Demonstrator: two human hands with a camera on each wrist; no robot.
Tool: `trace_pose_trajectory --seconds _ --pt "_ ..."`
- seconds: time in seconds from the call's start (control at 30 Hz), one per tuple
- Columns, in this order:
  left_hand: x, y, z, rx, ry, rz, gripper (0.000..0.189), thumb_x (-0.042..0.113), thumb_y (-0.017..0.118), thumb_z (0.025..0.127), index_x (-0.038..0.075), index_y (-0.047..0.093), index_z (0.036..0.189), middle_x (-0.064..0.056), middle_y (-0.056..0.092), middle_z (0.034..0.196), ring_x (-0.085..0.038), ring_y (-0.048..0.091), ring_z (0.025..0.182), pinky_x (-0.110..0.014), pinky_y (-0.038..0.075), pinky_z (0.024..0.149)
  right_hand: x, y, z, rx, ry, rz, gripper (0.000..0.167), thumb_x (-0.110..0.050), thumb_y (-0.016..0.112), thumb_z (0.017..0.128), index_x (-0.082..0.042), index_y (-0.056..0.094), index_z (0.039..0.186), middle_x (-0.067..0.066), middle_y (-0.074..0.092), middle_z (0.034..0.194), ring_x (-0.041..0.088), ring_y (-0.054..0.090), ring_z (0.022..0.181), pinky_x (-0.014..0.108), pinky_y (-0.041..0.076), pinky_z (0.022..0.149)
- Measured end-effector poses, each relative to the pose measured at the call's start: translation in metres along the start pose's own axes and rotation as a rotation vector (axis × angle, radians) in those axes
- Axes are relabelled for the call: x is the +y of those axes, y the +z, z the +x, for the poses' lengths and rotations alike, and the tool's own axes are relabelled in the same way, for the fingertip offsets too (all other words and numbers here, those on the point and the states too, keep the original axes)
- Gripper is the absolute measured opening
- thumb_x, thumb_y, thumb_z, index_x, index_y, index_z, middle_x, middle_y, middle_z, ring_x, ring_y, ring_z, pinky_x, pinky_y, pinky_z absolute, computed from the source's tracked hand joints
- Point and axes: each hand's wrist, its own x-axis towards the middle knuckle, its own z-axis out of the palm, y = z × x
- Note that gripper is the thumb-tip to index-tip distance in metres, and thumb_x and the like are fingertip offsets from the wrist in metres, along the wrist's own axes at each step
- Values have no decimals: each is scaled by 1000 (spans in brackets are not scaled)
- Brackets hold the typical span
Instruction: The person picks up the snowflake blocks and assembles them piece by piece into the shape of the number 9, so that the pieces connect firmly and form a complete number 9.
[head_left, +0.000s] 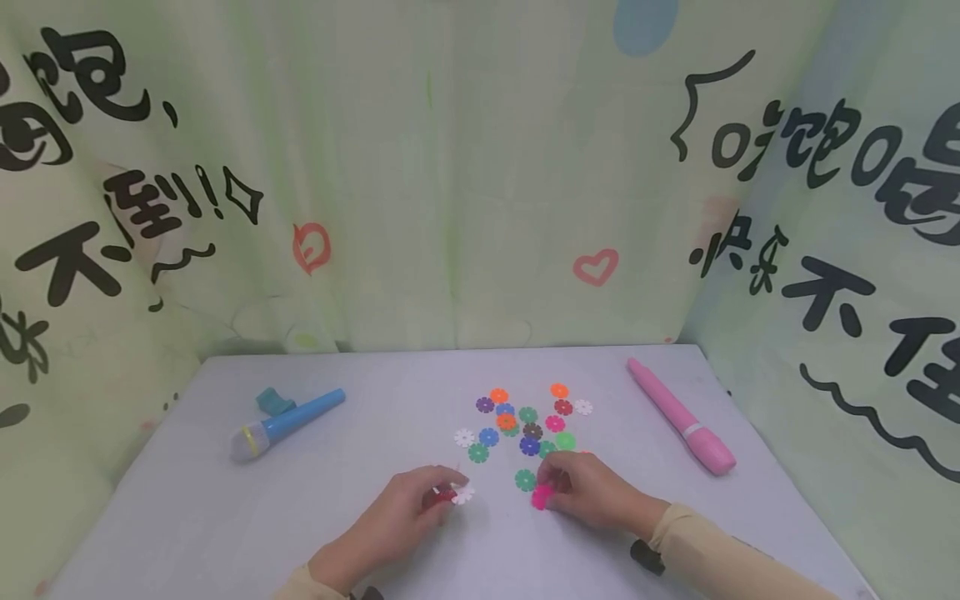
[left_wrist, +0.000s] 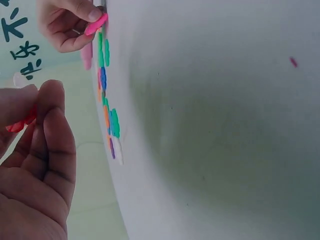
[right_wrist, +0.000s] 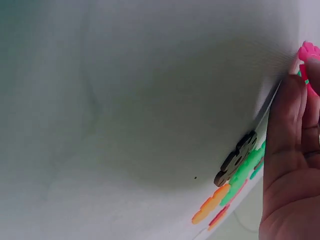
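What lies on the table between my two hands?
In the head view, one green flower piece lies there, closer to your right hand than your left hand.

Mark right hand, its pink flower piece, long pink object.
Right hand (head_left: 591,490): head view, back of the hand.
Pink flower piece (head_left: 540,498): head view, its visible petals.
Long pink object (head_left: 677,413): head view, its shaft.

Hot pink on flower piece (head_left: 539,500), 5 o'clock in head view; white on flower chip (head_left: 464,497), red on disc (head_left: 446,496), 6 o'clock. Orange, purple, blue, green, brown, white across flower cluster (head_left: 532,431). Blue with yellow on tube (head_left: 300,418), 8 o'clock. Pink, banded pale, on rod (head_left: 667,403), 4 o'clock.
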Motion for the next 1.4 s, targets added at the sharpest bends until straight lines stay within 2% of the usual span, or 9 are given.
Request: trace_pose_trajectory --seconds 0.17,0.3,0.43,0.63,0.8,1.03,1.3,1.4 --pt "-1 1 1 4 -10 -55 23 7 73 91 19 69 110 8 68 96 -5 62 78 -20 53 75 -3 1 0 10 9 95 17 -16 78 88 -23 67 97 -14 64 86 11 60 81 27 53 73" --pt "0 3 1 31 -45 -41 19 7 74 90 19 66 102 7 67 87 -8 62 70 -20 53 68 -10 4 3 22 -3 179 17 -15 77 88 -23 67 99 -13 67 92 12 63 85 27 55 75" --pt "2 5 1 43 -74 -29 18 9 75 89 20 63 97 8 66 83 -11 63 68 -21 53 65 -26 5 3 37 -14 237 19 -10 75 89 -20 68 104 -11 68 96 12 65 88 28 55 76" --pt "1 6 1 62 -50 -22 19 10 76 89 20 62 98 7 66 81 -10 62 67 -20 53 66 -50 10 4 67 -49 328 27 -15 75 91 -12 68 117 -10 69 104 13 67 93 27 55 80" --pt "-1 6 1 73 -3 -31 21 9 76 89 19 61 100 8 69 88 -3 63 71 -20 54 70 -63 15 6 96 -102 315 27 -19 75 91 -14 69 117 -12 69 104 11 67 93 28 56 78" --pt "2 9 2 66 22 -66 34 6 76 88 10 67 121 6 72 93 -1 65 75 -20 54 72 -72 20 6 156 -180 261 25 -11 76 89 -17 69 113 -13 69 100 8 67 87 28 57 74" --pt "5 11 4 104 -3 -123 24 10 76 89 14 70 112 5 71 98 -6 66 71 -20 54 71 -75 24 6 215 -196 239 26 -10 78 87 -21 70 109 -14 70 97 6 68 83 27 57 71" --pt "6 11 4 118 -17 -122 23 10 77 88 17 70 109 9 70 97 -5 67 72 -21 54 72 -76 26 6 232 -212 216 27 -11 79 87 -22 70 110 -15 70 98 5 67 83 26 57 71"
